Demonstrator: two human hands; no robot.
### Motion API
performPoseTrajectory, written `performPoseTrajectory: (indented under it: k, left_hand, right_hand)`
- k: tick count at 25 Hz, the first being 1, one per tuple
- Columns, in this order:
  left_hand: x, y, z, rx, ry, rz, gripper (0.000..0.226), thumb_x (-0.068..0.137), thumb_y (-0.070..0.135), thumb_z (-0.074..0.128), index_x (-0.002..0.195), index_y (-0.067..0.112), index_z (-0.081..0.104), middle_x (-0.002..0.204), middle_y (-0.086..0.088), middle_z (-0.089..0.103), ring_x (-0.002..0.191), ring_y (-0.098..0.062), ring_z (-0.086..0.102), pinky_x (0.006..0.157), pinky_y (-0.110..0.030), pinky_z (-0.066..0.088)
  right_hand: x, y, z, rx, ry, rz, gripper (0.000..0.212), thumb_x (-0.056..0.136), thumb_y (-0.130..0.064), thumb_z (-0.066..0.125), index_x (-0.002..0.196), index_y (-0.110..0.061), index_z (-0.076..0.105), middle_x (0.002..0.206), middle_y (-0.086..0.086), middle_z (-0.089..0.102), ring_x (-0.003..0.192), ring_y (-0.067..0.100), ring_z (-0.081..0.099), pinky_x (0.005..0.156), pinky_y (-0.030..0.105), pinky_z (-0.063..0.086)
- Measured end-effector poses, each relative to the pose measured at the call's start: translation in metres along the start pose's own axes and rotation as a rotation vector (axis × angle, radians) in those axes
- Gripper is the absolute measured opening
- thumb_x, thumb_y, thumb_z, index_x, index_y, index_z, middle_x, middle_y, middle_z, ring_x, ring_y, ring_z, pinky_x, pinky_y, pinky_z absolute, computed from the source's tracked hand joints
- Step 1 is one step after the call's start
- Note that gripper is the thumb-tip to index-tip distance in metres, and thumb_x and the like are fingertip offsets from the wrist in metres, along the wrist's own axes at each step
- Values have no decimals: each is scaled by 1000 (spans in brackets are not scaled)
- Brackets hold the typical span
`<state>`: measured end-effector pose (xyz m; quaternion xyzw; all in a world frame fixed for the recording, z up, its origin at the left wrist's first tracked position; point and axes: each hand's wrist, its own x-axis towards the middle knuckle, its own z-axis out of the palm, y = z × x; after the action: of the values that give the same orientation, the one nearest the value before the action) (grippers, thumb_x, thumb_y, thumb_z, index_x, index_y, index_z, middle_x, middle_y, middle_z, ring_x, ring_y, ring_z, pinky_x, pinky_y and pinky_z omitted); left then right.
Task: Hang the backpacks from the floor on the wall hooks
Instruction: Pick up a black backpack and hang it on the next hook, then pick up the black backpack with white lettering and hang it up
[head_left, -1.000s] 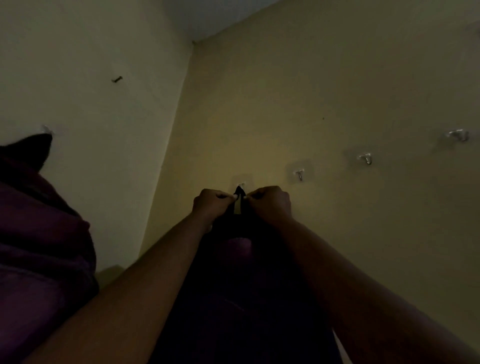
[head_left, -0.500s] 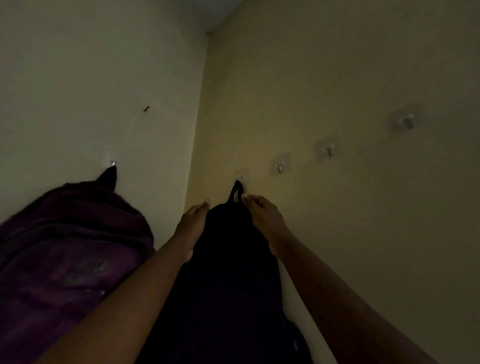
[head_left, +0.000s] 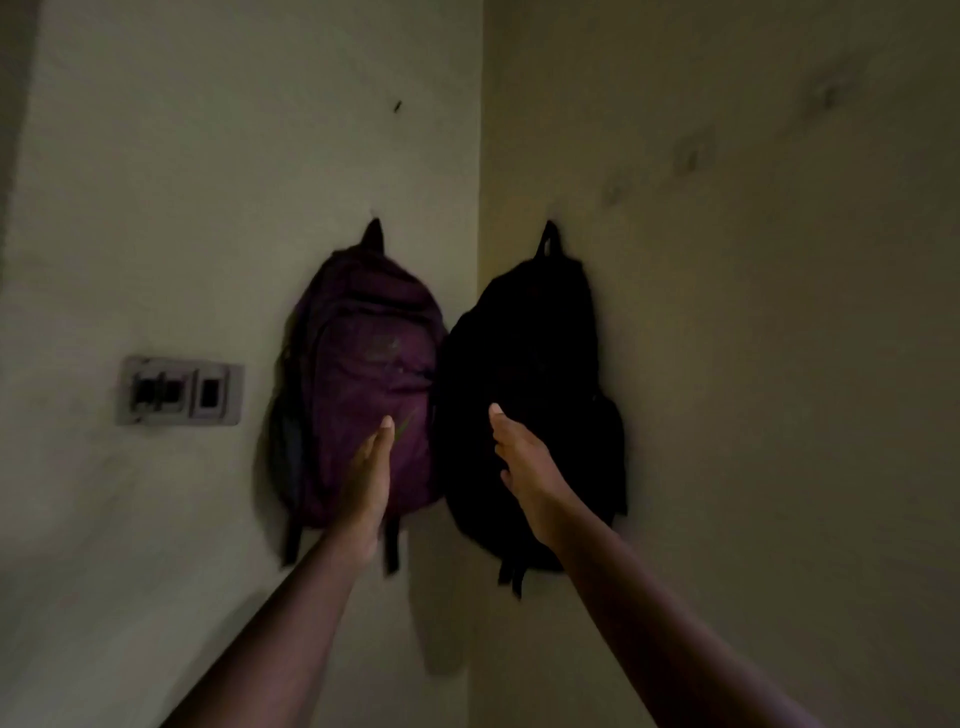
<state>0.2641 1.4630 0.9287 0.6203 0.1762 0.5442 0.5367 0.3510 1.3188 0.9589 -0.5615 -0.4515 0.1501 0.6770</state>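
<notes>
Two hands reach forward, each grip wide and empty: left hand (head_left: 370, 478) before the purple backpack (head_left: 363, 384), right hand (head_left: 524, 467) before the black backpack (head_left: 540, 364). Both backpacks hang from their top loops in the wall corner.

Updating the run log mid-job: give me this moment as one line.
purple backpack: hung, left wall | black backpack: hung, right wall | left hand: open, empty | right hand: open, empty | floor: out of view

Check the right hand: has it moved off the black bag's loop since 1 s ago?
Yes. The right hand has dropped from the loop at the hook to the black bag's lower front, open.
</notes>
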Motion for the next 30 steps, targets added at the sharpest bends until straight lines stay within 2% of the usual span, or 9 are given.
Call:
performPoseTrajectory:
  k: [3, 6, 12, 17, 20, 23, 30]
  left_hand:
    - [-87, -16, -58, 92, 80, -76, 57, 92, 50, 37, 139, 18, 43, 145, -4, 44, 133, -23, 41, 105, -34, 30]
    - [-182, -19, -115, 206, 215, -244, 59, 91, 54, 35, 138, 20, 43, 146, -5, 44, 133, -24, 41, 104, -35, 29]
    - [-365, 3, -192, 287, 417, -317, 54, 92, 51, 36, 140, 25, 39, 149, 2, 40, 138, -18, 34, 110, -34, 23]
    - [-521, 37, -221, 331, 611, -370, 52, 94, 47, 37, 141, 26, 37, 151, 4, 36, 140, -14, 31, 114, -33, 19]
    - [-615, 59, -230, 340, 790, -418, 52, 94, 47, 37, 141, 24, 38, 150, 3, 37, 140, -15, 32, 114, -33, 20]
    - [-704, 78, -247, 369, 962, -491, 53, 94, 46, 36, 140, 20, 39, 149, -1, 39, 138, -20, 35, 113, -36, 23]
    - [-854, 134, -304, 421, 1227, -601, 58, 95, 48, 30, 144, 17, 33, 152, -7, 34, 139, -25, 32, 114, -43, 21]
  right_hand:
    - [-76, 38, 35, 75, -53, 138, 52, 94, -44, 43, 136, -13, 45, 144, 6, 45, 130, 18, 42, 108, 33, 29]
    - [-153, 58, 67, 127, -127, 298, 55, 92, -47, 44, 137, -16, 44, 148, 6, 42, 136, 21, 38, 112, 38, 27]
    - [-289, 72, 113, 193, -399, 427, 56, 91, -51, 43, 137, -19, 43, 149, 2, 40, 138, 19, 36, 114, 37, 26]
    - [-414, 77, 133, 209, -666, 530, 57, 89, -55, 44, 138, -26, 41, 148, -2, 40, 137, 15, 36, 115, 36, 25]
    - [-498, 73, 140, 177, -819, 607, 69, 84, -62, 46, 142, -26, 36, 151, -4, 37, 138, 16, 34, 117, 41, 24]
    - [-575, 64, 149, 189, -960, 676, 69, 85, -60, 47, 143, -25, 34, 151, -2, 36, 138, 17, 34, 117, 40, 24]
    - [-717, 41, 205, 158, -1255, 709, 69, 84, -61, 47, 142, -24, 36, 150, -2, 37, 137, 18, 35, 116, 40, 25]
